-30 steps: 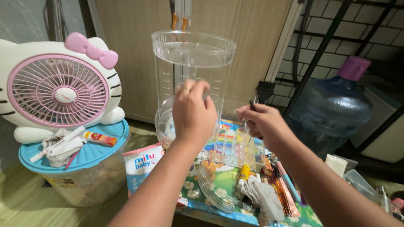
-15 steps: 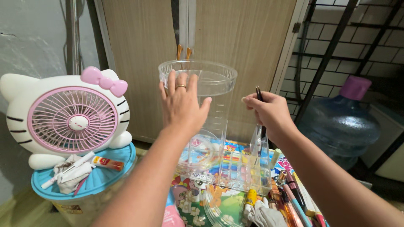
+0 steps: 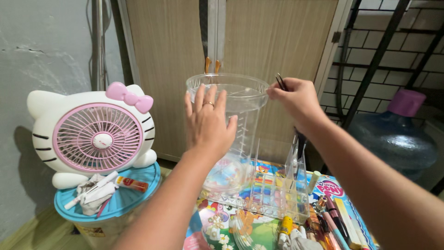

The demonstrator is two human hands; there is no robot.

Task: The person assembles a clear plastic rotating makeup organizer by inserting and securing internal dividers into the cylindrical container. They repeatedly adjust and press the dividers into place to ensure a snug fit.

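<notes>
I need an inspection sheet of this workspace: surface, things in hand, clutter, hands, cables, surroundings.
Surface: table under a cartoon-print cover.
Things in hand: tall clear container, upright; thin dark tool.
Clutter: clear organiser, pens.
Hands: left hand flat on the container's side; right hand, grip pinching the tool at the rim.
Cables: nothing seen.
Surroundings: cat-shaped fan on a blue lid, water jug, wooden doors.

Left hand [image 3: 209, 124] on clear tall container [image 3: 230, 134], right hand [image 3: 296, 103] pinching rim

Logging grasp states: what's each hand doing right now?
Left hand: open, flat against the clear container.
Right hand: closed, pinching thin dark tweezers at its rim.
</notes>
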